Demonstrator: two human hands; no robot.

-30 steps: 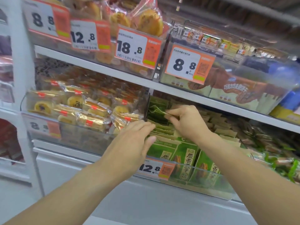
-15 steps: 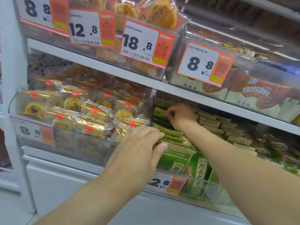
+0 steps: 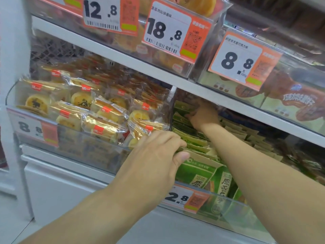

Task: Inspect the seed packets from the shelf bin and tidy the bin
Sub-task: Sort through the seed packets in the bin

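Rows of green seed packets (image 3: 198,173) stand upright in a clear plastic shelf bin (image 3: 233,211) on the middle shelf. My left hand (image 3: 158,155) is at the front of the left row, fingers curled over the packet tops and thumb against the front packet. My right hand (image 3: 204,117) reaches deep into the back of the same row, under the shelf above. There its fingers curl onto the tops of the rear packets in shadow. My right forearm lies across the bin and hides the middle packets.
A clear bin of wrapped yellow pastries (image 3: 98,110) sits directly to the left, behind a divider. Beige-topped packets (image 3: 246,136) fill the right side of the bin. The upper shelf edge (image 3: 140,66) hangs low over my right hand. An orange price tag (image 3: 184,198) hangs on the bin front.
My right hand has moved from the middle of the row to the back of the bin. My left hand has stayed on the front packets. The camera has moved closer.
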